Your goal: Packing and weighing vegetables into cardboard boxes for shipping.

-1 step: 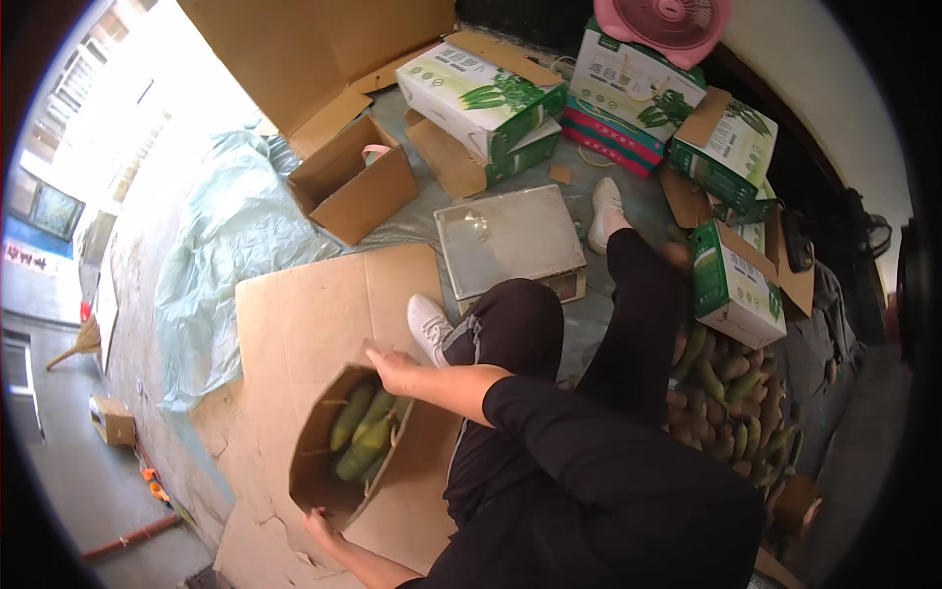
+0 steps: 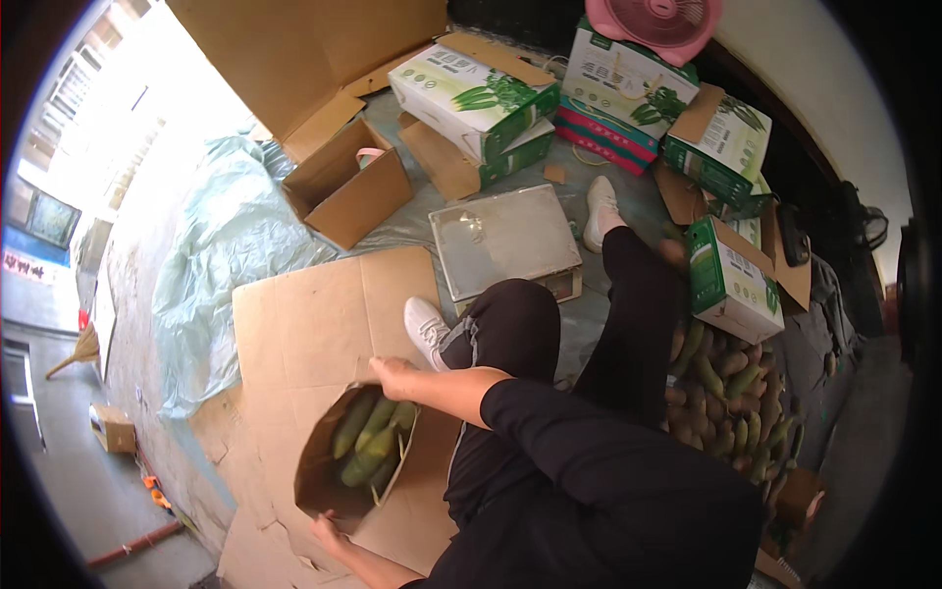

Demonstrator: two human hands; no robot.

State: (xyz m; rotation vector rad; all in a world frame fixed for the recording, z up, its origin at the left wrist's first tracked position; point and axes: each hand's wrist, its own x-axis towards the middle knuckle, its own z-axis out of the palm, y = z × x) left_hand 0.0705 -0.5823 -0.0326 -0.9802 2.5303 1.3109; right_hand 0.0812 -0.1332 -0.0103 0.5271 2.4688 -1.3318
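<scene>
A brown cardboard box [image 2: 316, 461] stands tilted at my left, its mouth facing up. Inside lie several thick, long green vegetables [image 2: 368, 447], like stout cucumbers or gourds. My right hand [image 2: 394, 377] reaches across my thigh and grips the box's far rim, fingers closed on the cardboard. At the near lower edge, my left hand [image 2: 330, 536] holds the box by its rim. The box rests over a flattened cardboard sheet [image 2: 314, 304]; its underside is hidden.
A pile of green and brown vegetables [image 2: 721, 412] lies to my right. Ahead are a grey-topped low box [image 2: 505, 240], an open brown box [image 2: 358, 201] and white-green printed cartons [image 2: 476, 93]. Pale plastic sheeting [image 2: 221, 265] spreads at the left. A pink fan [image 2: 659, 25] sits atop a carton.
The box has shifted slightly to the right and its mouth has changed shape, showing the green vegetables a little more. Both hands have moved with it, still holding its rim.
</scene>
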